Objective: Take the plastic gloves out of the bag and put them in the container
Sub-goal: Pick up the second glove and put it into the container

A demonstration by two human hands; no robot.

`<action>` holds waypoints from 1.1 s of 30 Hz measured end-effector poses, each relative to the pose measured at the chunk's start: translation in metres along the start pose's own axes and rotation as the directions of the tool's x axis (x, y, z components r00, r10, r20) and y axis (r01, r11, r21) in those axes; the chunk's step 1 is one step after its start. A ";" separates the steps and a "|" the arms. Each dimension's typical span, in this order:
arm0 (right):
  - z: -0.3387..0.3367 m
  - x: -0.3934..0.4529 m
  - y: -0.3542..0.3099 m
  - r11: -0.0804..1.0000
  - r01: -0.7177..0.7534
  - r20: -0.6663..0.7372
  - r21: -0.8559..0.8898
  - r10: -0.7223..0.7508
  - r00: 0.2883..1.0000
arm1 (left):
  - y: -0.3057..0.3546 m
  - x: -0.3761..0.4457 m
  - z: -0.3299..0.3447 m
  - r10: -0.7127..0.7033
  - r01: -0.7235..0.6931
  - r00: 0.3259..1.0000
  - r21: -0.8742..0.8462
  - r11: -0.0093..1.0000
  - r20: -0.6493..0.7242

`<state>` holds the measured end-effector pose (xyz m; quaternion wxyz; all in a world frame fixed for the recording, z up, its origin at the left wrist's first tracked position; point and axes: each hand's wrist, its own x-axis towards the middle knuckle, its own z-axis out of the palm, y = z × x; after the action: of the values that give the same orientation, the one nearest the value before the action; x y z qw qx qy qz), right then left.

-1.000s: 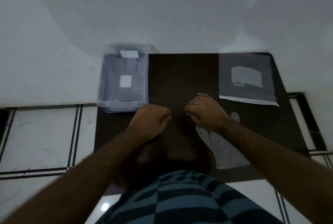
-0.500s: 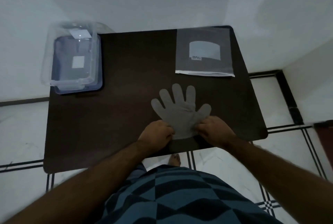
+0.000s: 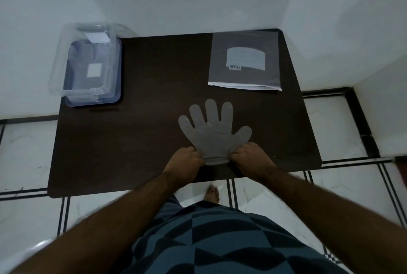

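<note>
Glove flat, fingers pointing away (toward wall); left hand, right hand pinch cuff.

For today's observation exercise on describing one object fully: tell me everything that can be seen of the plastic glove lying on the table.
The plastic glove is thin, translucent and greyish, looking like flimsy film with faint creases. It lies flat on the dark table, its five fingers spread and pointing away from the person, thumb on the right. Its cuff, slightly bunched, sits near the table's near edge. The left hand pinches the cuff's left side and the right hand its right side. It lies apart from the bag and the container.
</note>
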<state>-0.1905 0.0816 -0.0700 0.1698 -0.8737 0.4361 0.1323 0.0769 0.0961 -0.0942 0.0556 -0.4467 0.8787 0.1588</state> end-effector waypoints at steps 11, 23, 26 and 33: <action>-0.111 0.053 -0.008 0.693 -0.097 -0.125 0.715 0.263 0.957 | -0.043 0.006 -0.105 -0.498 0.213 0.866 -0.870 0.444 -0.042; -0.262 0.170 -0.059 0.271 -0.087 0.002 0.959 0.300 0.954 | -0.177 -0.001 -0.228 -0.654 0.019 0.732 -0.955 0.297 -0.189; -0.276 0.201 -0.079 0.230 -0.095 0.026 0.969 0.290 0.957 | -0.208 -0.011 -0.236 -0.695 0.044 0.704 -0.969 0.242 -0.141; -0.325 0.289 -0.128 0.264 -0.041 -0.041 0.964 0.297 0.954 | -0.305 -0.033 -0.291 -0.721 0.059 0.662 -0.944 0.325 -0.207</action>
<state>0.1091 -0.1876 0.1385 0.5947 -0.5543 0.5343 -0.2316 0.3542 -0.1424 0.1185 -0.4289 -0.6427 0.4771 0.4187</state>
